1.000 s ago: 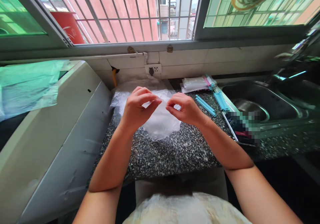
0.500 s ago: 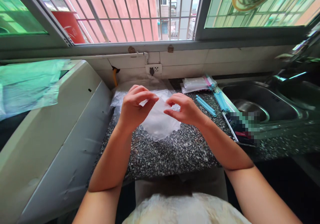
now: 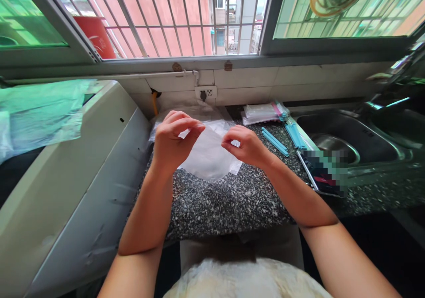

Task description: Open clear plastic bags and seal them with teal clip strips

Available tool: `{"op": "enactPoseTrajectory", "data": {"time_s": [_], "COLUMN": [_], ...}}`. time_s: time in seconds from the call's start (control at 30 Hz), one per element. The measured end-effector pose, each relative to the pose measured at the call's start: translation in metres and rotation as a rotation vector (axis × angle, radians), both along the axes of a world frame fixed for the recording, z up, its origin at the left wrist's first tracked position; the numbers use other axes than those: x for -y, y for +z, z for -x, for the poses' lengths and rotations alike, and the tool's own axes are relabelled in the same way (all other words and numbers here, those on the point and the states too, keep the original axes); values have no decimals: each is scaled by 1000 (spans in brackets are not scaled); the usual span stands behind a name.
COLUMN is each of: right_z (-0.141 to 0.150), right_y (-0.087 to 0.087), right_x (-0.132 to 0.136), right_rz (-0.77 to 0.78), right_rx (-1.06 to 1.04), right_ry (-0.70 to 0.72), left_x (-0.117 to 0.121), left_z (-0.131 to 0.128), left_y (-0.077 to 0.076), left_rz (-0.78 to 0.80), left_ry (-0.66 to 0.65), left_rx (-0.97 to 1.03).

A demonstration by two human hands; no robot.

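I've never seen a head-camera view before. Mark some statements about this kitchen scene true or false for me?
1. The left hand pinches at the translucent white plastic sheet. True.
2. A round shiny metal bowl sits in the grey metal sink. True.
3. The right hand is inside the sink. False: the right hand is by the plastic sheet.
4. A dark plug is in the white wall socket. True.
5. The thin light-blue strips lie in the bowl. False: the strips lie outside it.
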State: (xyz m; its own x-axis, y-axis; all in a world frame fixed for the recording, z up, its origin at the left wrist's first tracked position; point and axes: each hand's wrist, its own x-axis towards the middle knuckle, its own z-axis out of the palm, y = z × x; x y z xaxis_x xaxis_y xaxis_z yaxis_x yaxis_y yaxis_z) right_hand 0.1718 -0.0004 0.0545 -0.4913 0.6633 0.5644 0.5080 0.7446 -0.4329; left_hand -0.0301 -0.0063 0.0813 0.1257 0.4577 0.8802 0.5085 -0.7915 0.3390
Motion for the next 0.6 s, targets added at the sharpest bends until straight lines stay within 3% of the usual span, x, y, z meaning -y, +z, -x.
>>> {"op": "enactPoseTrajectory", "data": {"time_s": [0.6], "right_z": [-1], "right_y": [-1], "right_x": [-3], "right_rz": [54], "right_rx": [12], "right_ry": [-16], "left_x": [-3], "left_z": [13], "left_y": [1], "left_rz": [26], "left_ry": [65], "left_rx": [53]}}
